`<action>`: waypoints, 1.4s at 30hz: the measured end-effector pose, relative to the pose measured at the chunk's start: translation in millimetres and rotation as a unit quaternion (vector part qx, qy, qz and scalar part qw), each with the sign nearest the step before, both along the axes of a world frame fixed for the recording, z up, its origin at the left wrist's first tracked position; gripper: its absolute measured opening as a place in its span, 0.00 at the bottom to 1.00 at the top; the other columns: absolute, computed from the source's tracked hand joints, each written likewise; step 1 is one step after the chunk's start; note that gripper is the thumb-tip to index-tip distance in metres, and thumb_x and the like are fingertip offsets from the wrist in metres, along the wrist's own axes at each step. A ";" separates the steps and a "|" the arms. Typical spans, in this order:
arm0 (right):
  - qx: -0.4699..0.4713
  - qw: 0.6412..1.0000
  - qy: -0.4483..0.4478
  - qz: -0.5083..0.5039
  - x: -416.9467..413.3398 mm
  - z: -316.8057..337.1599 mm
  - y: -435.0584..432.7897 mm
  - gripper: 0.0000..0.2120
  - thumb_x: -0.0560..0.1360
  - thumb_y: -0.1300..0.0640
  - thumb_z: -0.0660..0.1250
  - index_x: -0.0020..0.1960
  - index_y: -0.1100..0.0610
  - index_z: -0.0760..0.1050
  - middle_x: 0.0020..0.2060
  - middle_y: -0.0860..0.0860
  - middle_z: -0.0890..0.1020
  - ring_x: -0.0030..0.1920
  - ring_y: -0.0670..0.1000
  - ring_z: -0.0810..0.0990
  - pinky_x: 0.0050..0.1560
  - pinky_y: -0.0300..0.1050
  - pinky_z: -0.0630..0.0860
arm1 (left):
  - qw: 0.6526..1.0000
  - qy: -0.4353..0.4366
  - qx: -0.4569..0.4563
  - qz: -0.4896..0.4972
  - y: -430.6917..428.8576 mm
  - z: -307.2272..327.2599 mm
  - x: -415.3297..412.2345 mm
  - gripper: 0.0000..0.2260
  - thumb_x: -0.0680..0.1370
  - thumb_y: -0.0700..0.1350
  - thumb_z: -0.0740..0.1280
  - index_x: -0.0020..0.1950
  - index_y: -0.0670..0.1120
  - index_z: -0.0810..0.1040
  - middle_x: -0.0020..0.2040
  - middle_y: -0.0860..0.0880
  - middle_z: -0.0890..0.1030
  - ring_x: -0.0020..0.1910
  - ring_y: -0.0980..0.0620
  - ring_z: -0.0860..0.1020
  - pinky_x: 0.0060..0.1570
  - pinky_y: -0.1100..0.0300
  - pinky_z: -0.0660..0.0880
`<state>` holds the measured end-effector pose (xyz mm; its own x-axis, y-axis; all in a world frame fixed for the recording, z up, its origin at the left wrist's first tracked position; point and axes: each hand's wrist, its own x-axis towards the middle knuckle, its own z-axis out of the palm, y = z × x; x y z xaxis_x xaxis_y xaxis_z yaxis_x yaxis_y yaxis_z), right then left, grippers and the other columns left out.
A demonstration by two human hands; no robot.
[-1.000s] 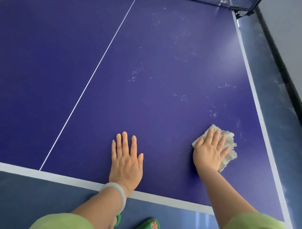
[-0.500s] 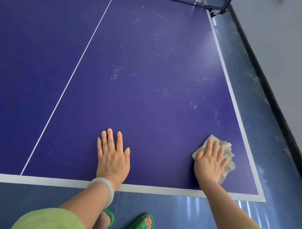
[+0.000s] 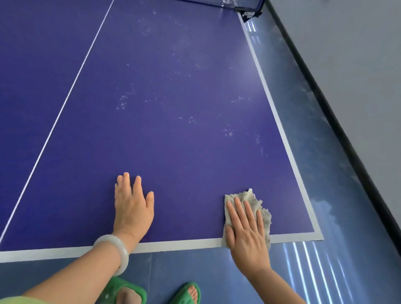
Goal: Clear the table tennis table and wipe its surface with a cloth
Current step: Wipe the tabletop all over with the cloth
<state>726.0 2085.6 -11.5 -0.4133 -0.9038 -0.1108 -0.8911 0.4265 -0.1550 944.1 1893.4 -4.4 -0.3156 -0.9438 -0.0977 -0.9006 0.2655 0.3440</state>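
R grip [image 3: 247, 236] flat, pressing cloth [image 3: 249, 198] at table [image 3: 184, 152] edge, L grip [image 3: 132, 208] flat & empty: unclasped cloth could slip off w/ next pull.

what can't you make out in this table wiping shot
Head view: much of the cloth is hidden under the right hand.
Head view: the net is cut off by the top edge.
Head view: lettering on the net clamp is too small to read.
Head view: the table runs past the left frame edge.
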 end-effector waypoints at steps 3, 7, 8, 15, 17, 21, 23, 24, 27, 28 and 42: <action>0.019 1.000 -0.002 -0.022 -13.5 0.2 -8.5 0.28 0.81 0.44 0.39 0.80 0.45 0.45 0.79 0.42 0.48 0.79 0.47 0.42 0.78 0.55 0.43 | 0.993 0.054 -0.025 -0.105 8.6 7.4 -41.8 0.24 0.83 0.50 0.56 0.78 0.43 0.60 0.80 0.43 0.55 0.79 0.46 0.50 0.78 0.52 0.44; 0.004 1.000 -0.013 -0.025 -19.4 -2.3 -5.4 0.27 0.81 0.45 0.41 0.80 0.45 0.45 0.79 0.42 0.47 0.80 0.47 0.41 0.78 0.55 0.43 | 0.999 -0.013 0.005 -0.039 14.7 3.2 -96.1 0.30 0.83 0.57 0.50 0.80 0.41 0.53 0.80 0.39 0.49 0.79 0.41 0.46 0.78 0.47 0.45; -0.004 1.000 -0.018 -0.015 -24.6 -2.7 1.4 0.27 0.82 0.46 0.43 0.80 0.45 0.47 0.80 0.42 0.49 0.80 0.47 0.43 0.78 0.55 0.44 | 0.999 -0.042 0.002 -0.029 15.5 -0.3 -100.7 0.31 0.82 0.59 0.49 0.80 0.41 0.51 0.80 0.38 0.49 0.79 0.40 0.46 0.77 0.46 0.45; 0.015 0.993 -0.004 -0.117 -131.5 -7.3 29.7 0.26 0.81 0.43 0.39 0.78 0.39 0.39 0.79 0.39 0.47 0.79 0.43 0.40 0.78 0.51 0.37 | 0.991 -0.102 -0.059 -0.057 24.2 -14.5 -97.5 0.34 0.79 0.58 0.49 0.77 0.36 0.59 0.77 0.33 0.58 0.77 0.35 0.56 0.76 0.40 0.52; 0.025 0.992 -0.016 -0.121 -158.2 -9.0 12.8 0.24 0.83 0.44 0.40 0.77 0.38 0.36 0.79 0.38 0.44 0.78 0.43 0.37 0.78 0.50 0.35 | 0.992 -0.096 -0.060 -0.055 24.1 -15.6 -100.0 0.33 0.79 0.57 0.50 0.76 0.35 0.60 0.76 0.32 0.59 0.77 0.35 0.56 0.75 0.39 0.53; 0.029 0.994 -0.026 -0.105 -168.3 -1.2 -5.1 0.25 0.84 0.47 0.44 0.79 0.40 0.40 0.78 0.37 0.43 0.79 0.44 0.38 0.78 0.52 0.35 | 0.993 -0.077 -0.075 -0.048 24.6 -18.2 -99.4 0.29 0.82 0.54 0.54 0.75 0.34 0.63 0.75 0.31 0.60 0.76 0.33 0.58 0.74 0.38 0.55; 0.026 0.995 -0.020 -0.089 -156.5 0.8 16.8 0.24 0.83 0.45 0.40 0.79 0.40 0.42 0.78 0.36 0.44 0.79 0.44 0.39 0.78 0.51 0.36 | 0.993 -0.074 -0.076 -0.049 24.0 -17.8 -99.3 0.31 0.81 0.55 0.51 0.75 0.34 0.63 0.75 0.31 0.61 0.75 0.33 0.59 0.74 0.38 0.55; 0.023 0.996 -0.021 -0.081 -149.3 1.7 32.1 0.25 0.82 0.44 0.39 0.79 0.40 0.43 0.78 0.36 0.45 0.79 0.44 0.39 0.78 0.52 0.37 | 0.993 -0.074 -0.076 -0.051 24.1 -17.5 -99.5 0.32 0.80 0.56 0.49 0.75 0.34 0.63 0.75 0.31 0.61 0.75 0.33 0.59 0.74 0.38 0.55; 0.030 0.997 -0.030 -0.068 -142.9 4.0 59.4 0.26 0.82 0.44 0.39 0.80 0.42 0.47 0.79 0.37 0.48 0.79 0.44 0.42 0.79 0.53 0.39 | 0.994 -0.074 -0.067 -0.053 24.4 -15.2 -101.3 0.33 0.79 0.56 0.47 0.75 0.33 0.63 0.75 0.30 0.61 0.75 0.33 0.59 0.74 0.37 0.55; 0.034 0.997 -0.028 -0.066 -147.5 4.5 56.8 0.26 0.82 0.44 0.39 0.80 0.42 0.46 0.79 0.37 0.47 0.79 0.44 0.41 0.79 0.52 0.39 | 0.994 -0.073 -0.065 -0.053 24.6 -14.7 -101.5 0.33 0.79 0.56 0.47 0.75 0.33 0.63 0.75 0.30 0.61 0.75 0.33 0.59 0.74 0.37 0.55; 0.029 0.988 -0.047 -0.143 -194.3 -1.2 -116.5 0.26 0.84 0.48 0.45 0.80 0.45 0.40 0.80 0.44 0.44 0.79 0.48 0.39 0.77 0.55 0.35 | 0.991 -0.108 -0.060 -0.051 22.7 -14.2 -102.4 0.33 0.79 0.57 0.46 0.75 0.35 0.64 0.75 0.32 0.61 0.76 0.35 0.60 0.73 0.38 0.58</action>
